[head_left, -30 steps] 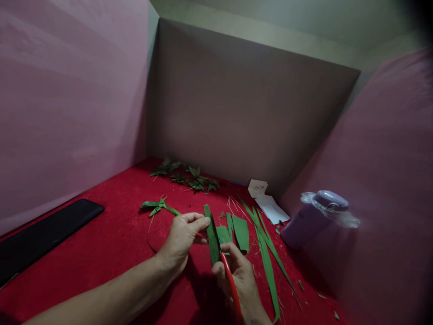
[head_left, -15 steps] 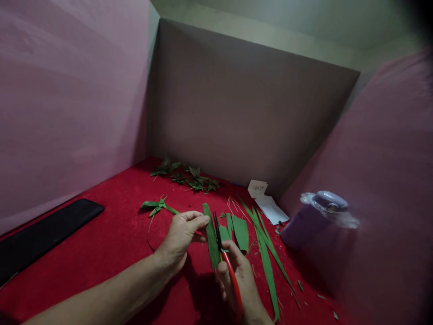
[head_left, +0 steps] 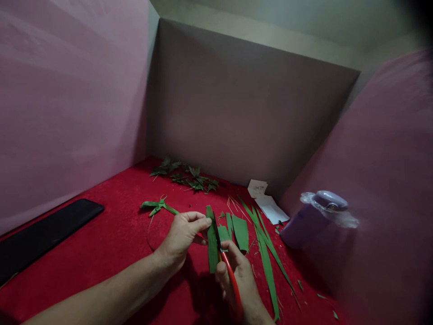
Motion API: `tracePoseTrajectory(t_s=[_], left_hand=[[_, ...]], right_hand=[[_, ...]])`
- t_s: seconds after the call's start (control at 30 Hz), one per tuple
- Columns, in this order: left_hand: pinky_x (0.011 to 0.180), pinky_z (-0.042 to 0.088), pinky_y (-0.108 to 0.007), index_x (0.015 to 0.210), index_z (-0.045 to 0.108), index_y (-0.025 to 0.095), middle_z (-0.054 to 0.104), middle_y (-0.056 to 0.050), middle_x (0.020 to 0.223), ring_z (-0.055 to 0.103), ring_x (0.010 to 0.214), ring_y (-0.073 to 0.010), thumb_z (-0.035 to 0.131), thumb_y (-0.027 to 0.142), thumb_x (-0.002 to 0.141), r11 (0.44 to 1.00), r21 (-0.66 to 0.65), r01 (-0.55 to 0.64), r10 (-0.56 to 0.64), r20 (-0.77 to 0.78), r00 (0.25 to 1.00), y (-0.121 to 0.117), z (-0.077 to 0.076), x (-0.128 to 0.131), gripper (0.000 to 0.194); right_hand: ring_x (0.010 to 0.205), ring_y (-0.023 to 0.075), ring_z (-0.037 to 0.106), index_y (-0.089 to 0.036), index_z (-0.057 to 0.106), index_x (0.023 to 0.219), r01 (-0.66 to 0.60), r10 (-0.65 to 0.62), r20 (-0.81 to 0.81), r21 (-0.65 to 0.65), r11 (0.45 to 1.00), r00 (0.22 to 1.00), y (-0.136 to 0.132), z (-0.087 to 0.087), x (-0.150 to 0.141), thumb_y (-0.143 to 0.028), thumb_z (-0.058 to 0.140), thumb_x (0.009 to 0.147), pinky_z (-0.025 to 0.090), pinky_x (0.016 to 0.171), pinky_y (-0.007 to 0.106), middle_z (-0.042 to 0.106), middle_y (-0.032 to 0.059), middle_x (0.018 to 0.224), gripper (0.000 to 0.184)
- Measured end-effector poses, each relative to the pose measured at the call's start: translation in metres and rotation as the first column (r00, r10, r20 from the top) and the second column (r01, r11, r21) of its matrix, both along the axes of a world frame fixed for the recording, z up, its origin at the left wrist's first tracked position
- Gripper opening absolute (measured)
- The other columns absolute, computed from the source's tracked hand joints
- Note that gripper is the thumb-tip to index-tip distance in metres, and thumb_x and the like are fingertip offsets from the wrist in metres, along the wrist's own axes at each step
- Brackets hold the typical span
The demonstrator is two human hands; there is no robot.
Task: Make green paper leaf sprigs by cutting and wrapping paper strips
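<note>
Between the thumb and fingers of my left hand (head_left: 186, 234) is a green leaf strip (head_left: 212, 246), held upright above the red cloth. My right hand (head_left: 238, 275) grips a pair of scissors (head_left: 232, 277) with red handles and dark blades pointing up. The blades lie along the strip's right edge, and they look closed or nearly so. Just behind the scissors, cut leaf pieces (head_left: 240, 231) rest on the cloth. Left of my hands lies a folded green leaf figure (head_left: 161, 205) with a thin stem.
Long leaf blades (head_left: 267, 266) and small scraps lie to the right. Leafy sprigs (head_left: 194, 180) sit at the back. White papers (head_left: 271, 210) and a purple bin (head_left: 307, 223) with a plastic liner stand near the right wall. A black flat object (head_left: 50, 237) is at left.
The leaf strip has shifted slightly right and down, turning more upright against the scissors. The scissor blades have come closer together.
</note>
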State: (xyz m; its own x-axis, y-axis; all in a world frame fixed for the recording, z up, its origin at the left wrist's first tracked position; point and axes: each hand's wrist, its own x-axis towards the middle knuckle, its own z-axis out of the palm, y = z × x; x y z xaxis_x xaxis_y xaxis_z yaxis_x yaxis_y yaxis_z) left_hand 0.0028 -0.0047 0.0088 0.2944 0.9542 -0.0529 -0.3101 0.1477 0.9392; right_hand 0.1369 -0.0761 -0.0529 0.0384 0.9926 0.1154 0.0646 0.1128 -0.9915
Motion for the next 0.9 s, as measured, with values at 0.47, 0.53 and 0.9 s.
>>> tracePoseTrajectory(t_s=[0.47,0.53,0.9], left_hand=[[0.044,0.044,-0.019,0.056,0.058,0.013,0.056,0.002,0.052,0.051,0.047,-0.0089,0.068,0.025,0.063,0.999,-0.012,0.037,-0.038,-0.008,0.999,0.0006,-0.004,0.0008,0.017],[0.044,0.044,-0.019,0.055,0.057,0.014,0.055,0.002,0.051,0.051,0.047,-0.0089,0.068,0.025,0.062,0.999,-0.013,0.036,-0.036,-0.01,0.999,0.0004,-0.0031,0.0004,0.017],[0.045,0.043,-0.02,0.055,0.059,0.014,0.056,0.003,0.051,0.052,0.047,-0.009,0.07,0.025,0.06,0.999,-0.026,0.033,-0.033,-0.001,0.999,0.0001,0.0,0.0003,0.017]], right_hand=[[0.038,0.0043,0.029,-0.02,0.047,0.084,0.032,-0.033,-0.062,-0.008,0.999,0.998,-0.0002,0.0024,-0.0022,-0.057,0.062,0.07,0.021,0.033,0.014,0.048,-0.0065,0.053,0.041],[0.037,0.004,0.028,-0.02,0.047,0.083,0.048,-0.049,-0.068,-0.014,0.999,0.996,0.0008,0.0022,-0.0023,-0.057,0.062,0.07,0.022,0.033,0.014,0.048,-0.0066,0.052,0.042],[0.033,0.0031,0.031,-0.02,0.047,0.079,0.102,-0.11,-0.164,-0.058,0.993,0.98,0.0003,0.0059,-0.0085,-0.058,0.068,0.063,0.025,0.03,0.013,0.05,-0.0075,0.049,0.046]])
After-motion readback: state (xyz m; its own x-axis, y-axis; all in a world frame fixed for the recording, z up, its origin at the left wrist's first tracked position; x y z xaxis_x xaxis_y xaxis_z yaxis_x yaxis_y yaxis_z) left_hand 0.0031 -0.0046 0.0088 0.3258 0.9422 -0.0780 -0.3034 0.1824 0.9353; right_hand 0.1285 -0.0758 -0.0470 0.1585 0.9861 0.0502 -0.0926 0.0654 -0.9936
